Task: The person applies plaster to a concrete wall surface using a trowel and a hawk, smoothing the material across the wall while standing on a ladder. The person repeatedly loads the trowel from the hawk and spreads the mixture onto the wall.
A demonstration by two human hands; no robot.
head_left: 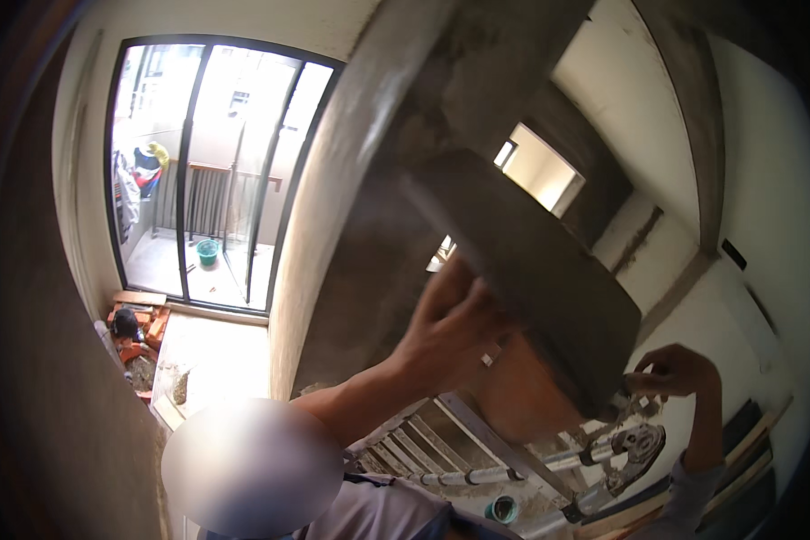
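My left hand (454,324) reaches up from the lower left. Its fingers are closed about the edge of a dark grey, flat slab-like thing (549,279), partly hidden behind it. An orange, rounded surface (526,391) shows under the slab; whether the two are one piece I cannot tell. At the slab's lower right corner, my right hand (675,371) is closed in a pinch. A small greyish bit lies at its fingertips, too small to name. A pale blurred oval (252,468) covers part of the view beside my left forearm.
Below stands a metal ladder (639,441) with a round hinge, near a dark green bucket (504,509). A grey plastered column (360,171) rises beside the glass sliding door (189,171). Orange bricks (157,324) are heaped by the door; a teal bucket (208,252) stands beyond it.
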